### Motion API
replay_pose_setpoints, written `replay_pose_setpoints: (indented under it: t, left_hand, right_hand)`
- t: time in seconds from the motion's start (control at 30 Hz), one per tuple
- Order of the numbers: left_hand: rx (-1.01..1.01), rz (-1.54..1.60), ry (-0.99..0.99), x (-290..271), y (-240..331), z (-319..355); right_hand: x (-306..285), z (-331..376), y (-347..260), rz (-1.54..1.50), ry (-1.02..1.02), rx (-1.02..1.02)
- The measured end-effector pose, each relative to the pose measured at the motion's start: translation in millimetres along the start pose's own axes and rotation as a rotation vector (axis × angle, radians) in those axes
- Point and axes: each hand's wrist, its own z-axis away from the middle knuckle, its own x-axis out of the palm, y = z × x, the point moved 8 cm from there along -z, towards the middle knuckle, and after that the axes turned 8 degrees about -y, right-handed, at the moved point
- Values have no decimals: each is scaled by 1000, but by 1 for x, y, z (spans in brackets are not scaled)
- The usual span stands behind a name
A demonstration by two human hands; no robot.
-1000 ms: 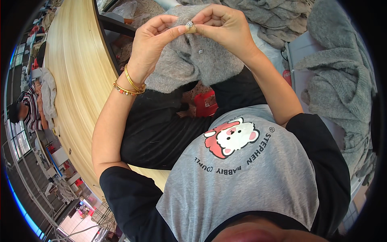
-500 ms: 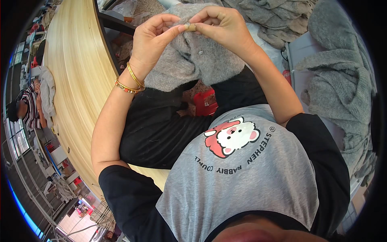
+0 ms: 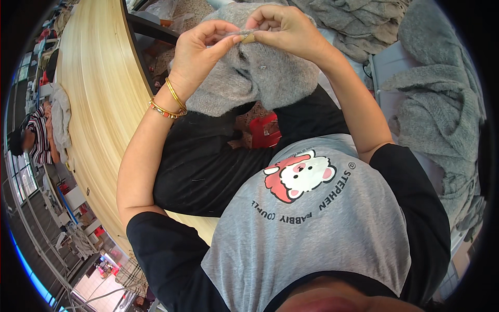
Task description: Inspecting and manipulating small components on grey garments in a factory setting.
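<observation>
Pinched between thumb and forefinger of both hands, a grey knitted garment (image 3: 260,73) hangs in front of the person's chest, above the lap. Left hand (image 3: 200,54) grips the top edge from the left; right hand (image 3: 283,31) pinches the same edge just beside it, fingertips nearly touching. Gold bangles (image 3: 169,104) circle the left wrist. More grey knitwear (image 3: 442,114) lies piled at right; a curved wooden table (image 3: 93,104) runs along the left.

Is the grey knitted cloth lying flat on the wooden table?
No, both the left hand and the right hand hold the grey knitted cloth up in the air, beside the wooden table.
</observation>
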Motion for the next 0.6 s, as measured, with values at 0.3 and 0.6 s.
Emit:
replay_pose_setpoints:
  t: [0.3,0.6]
  left_hand:
    - [40,-182,-7,2,5,0]
    - [-24,14,-41,5,-1,-2]
  right_hand:
    - [-1,3,0,52,10,-46]
    - [1,5,18,-144,56,24]
